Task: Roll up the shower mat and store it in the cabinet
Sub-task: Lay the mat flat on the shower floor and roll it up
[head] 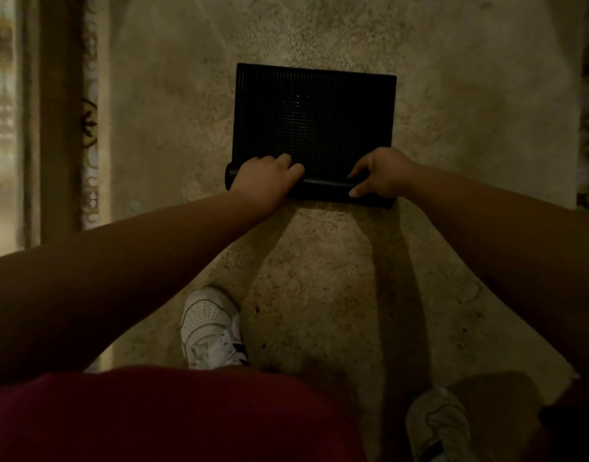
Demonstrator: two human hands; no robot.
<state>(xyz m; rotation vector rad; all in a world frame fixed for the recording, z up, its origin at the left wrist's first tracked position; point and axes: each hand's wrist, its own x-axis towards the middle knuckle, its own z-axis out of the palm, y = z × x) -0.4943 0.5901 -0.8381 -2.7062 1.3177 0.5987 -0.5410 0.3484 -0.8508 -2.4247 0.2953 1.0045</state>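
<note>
Black shower mat [311, 121] lies on beige carpet [436, 105], near edge rolled; my left hand [265, 181] and right hand [381, 178] clasp the roll.

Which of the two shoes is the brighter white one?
The left shoe, below the left arm, is the bright white one with small holes on its toe. The right shoe at the bottom edge sits in shadow and looks greyish.

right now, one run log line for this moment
rolling mat | both hands on roll | mat mostly flat | on rug
</note>
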